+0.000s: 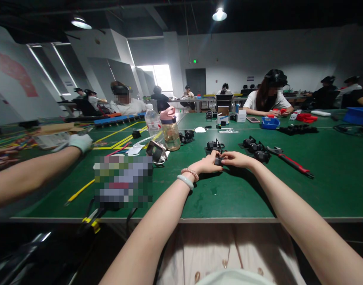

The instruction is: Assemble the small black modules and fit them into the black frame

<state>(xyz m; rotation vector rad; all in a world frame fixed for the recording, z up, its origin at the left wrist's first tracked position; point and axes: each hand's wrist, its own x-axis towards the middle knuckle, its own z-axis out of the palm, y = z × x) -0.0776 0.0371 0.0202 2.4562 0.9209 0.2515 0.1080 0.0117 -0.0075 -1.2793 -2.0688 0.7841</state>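
Bare forearms come in from the lower corners and converge over the green tabletop (243, 200), a beaded bracelet (191, 173) and a smooth bangle (185, 182) on the left wrist. Where they meet, well in from the near edge, the left hand (209, 163) and right hand (237, 159) pinch a small black part (217, 160) between their fingertips, one from each side. It sits about midway between them, so neither hand is clearly nearer. Its long axis seems to run away from the near edge, across the line joining the hands, though the fingers cover too much to be sure. Just beyond it lies a cluster of black pieces (211, 145).

To the right, nearer the right hand, are more black assemblies (255, 149); beside them a red-handled wrench (292, 161) slants toward the near edge. On the left stand a pink-lidded bottle (171, 132) and a clear bottle (152, 122), near a dark device (155, 152) with a pale cable. Farther left, a co-worker's gloved hand (81, 142) reaches in. Across the tabletop a person in white (258, 97) handles red pieces (284, 111) by a blue bin (270, 123); hanging lamps (219, 15) light the room.
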